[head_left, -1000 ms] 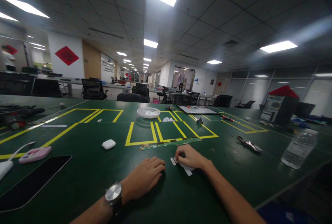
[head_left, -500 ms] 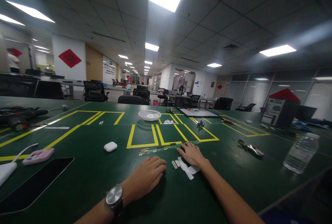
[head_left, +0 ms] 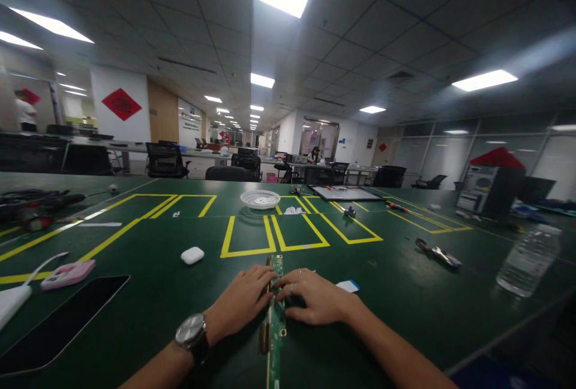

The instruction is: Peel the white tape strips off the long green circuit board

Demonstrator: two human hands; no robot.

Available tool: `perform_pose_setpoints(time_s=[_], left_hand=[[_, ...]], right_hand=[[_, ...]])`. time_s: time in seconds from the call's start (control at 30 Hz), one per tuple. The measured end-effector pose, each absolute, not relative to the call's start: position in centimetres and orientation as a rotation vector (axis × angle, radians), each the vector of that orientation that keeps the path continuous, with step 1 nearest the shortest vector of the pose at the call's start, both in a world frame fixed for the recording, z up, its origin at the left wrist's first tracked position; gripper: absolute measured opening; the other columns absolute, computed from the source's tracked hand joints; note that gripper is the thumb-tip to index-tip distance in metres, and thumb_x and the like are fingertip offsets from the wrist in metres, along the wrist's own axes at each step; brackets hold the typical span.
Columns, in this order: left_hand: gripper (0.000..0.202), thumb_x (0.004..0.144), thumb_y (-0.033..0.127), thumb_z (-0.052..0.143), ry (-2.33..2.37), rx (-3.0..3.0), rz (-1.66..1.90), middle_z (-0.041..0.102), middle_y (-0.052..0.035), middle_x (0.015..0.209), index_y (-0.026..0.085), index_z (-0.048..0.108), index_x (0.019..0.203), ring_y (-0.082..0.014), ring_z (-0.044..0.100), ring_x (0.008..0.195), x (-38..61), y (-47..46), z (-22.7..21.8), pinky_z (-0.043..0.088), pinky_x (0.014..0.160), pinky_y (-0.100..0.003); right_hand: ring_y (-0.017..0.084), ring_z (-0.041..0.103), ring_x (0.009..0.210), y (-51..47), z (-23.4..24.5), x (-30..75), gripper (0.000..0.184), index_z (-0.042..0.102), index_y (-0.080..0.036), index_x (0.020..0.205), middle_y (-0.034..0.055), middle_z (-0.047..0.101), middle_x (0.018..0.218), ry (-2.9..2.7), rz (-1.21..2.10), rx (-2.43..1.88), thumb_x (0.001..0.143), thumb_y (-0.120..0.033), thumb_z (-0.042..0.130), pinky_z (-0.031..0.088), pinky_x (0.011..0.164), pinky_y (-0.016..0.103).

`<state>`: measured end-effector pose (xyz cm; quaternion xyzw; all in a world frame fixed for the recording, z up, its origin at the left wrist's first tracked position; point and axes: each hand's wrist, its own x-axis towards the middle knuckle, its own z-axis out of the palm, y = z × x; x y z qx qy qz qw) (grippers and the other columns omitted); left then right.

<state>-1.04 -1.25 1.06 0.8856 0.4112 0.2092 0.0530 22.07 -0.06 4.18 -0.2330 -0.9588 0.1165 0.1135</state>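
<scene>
A long narrow green circuit board (head_left: 274, 326) lies on the green table (head_left: 396, 305), pointing straight away from me. My left hand (head_left: 240, 304), with a wristwatch (head_left: 191, 334) on its wrist, presses its curled fingers on the board's left edge. From the other side my right hand (head_left: 315, 300) lays its fingers over the board, fingertips meeting those of the left hand. Both hands hold the board down near its middle. A small white and blue strip (head_left: 348, 286) lies just right of my right hand.
A white earbud case (head_left: 192, 255), a pink device (head_left: 67, 273) and a black tablet (head_left: 58, 317) lie to the left. Pliers (head_left: 438, 253) and a water bottle (head_left: 526, 260) are at the right. A white basket (head_left: 260, 199) and yellow tape boxes (head_left: 270, 233) lie ahead.
The board lay crosswise along the yellow tape; my right hand reached it and it now points away from me under both hands. The white strips by my right hand are mostly gone from view.
</scene>
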Motion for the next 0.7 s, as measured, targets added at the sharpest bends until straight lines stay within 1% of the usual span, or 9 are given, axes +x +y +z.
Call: perform_pose_setpoints(time_s=[0.1,0.17,0.27,0.33,0.5,0.63,0.7], left_hand=[[0.035,0.099,0.037,0.047,1.273,2.669,0.59,0.053,-0.0059,0.141,0.027,0.053,0.133,-0.0264,0.048,0.129,-1.0,-1.2,0.3,0.04,0.102,-0.045],[0.04,0.099,0.042,0.047,1.283,2.659,0.584,0.049,-0.0066,0.145,0.027,0.051,0.136,-0.0273,0.044,0.133,-0.8,-1.3,0.2,0.037,0.104,-0.046],[0.046,0.097,0.045,0.049,1.242,2.675,0.536,0.046,-0.0079,0.148,0.027,0.049,0.139,-0.0281,0.041,0.136,-0.6,-1.6,0.3,0.033,0.107,-0.047],[0.046,0.097,0.048,0.047,1.223,2.687,0.517,0.047,-0.0085,0.148,0.026,0.049,0.138,-0.0285,0.041,0.136,-0.5,-1.8,0.4,0.032,0.107,-0.047],[0.048,0.098,0.05,0.045,1.23,2.682,0.513,0.046,-0.0087,0.148,0.025,0.049,0.139,-0.0292,0.041,0.136,-0.5,-2.1,0.4,0.031,0.107,-0.047],[0.05,0.098,0.051,0.045,1.241,2.678,0.53,0.046,-0.0096,0.148,0.024,0.049,0.139,-0.0286,0.042,0.136,-0.5,-2.0,0.3,0.031,0.107,-0.046],[0.05,0.098,0.051,0.045,1.256,2.674,0.53,0.046,-0.01,0.149,0.024,0.049,0.139,-0.0285,0.041,0.137,-0.4,-1.9,0.2,0.031,0.107,-0.046]], right_hand=[[0.021,0.055,0.118,0.5,4.6,23.1,0.033,0.065,-0.023,0.118,0.0069,0.062,0.127,-2.728,0.387,-0.69,0.087,-0.017,0.057,0.038,0.105,0.035],[0.02,0.054,0.116,1.1,4.9,24.3,0.04,0.064,-0.022,0.119,0.0065,0.061,0.123,-2.702,0.407,-0.722,0.082,-0.009,0.054,0.039,0.105,0.035],[0.024,0.051,0.118,1.9,5.1,25.9,0.056,0.058,-0.018,0.128,0.0097,0.057,0.124,-2.755,0.467,-0.846,0.072,-0.011,0.063,0.038,0.106,0.039],[0.024,0.051,0.116,2.2,5.1,26.5,0.06,0.057,-0.018,0.128,0.0101,0.057,0.124,-2.786,0.515,-0.907,0.069,-0.013,0.066,0.038,0.105,0.04],[0.022,0.055,0.11,2.6,4.5,26.3,0.049,0.061,-0.019,0.122,0.0079,0.06,0.117,-2.76,0.511,-0.923,0.073,-0.011,0.063,0.041,0.101,0.037],[0.021,0.058,0.104,2.5,4.2,25.6,0.035,0.066,-0.019,0.113,0.0062,0.064,0.109,-2.743,0.459,-0.906,0.078,-0.013,0.063,0.044,0.094,0.033],[0.02,0.058,0.102,2.2,4.3,25.1,0.031,0.067,-0.02,0.11,0.0056,0.065,0.108,-2.747,0.456,-0.876,0.079,-0.015,0.064,0.044,0.094,0.033]])
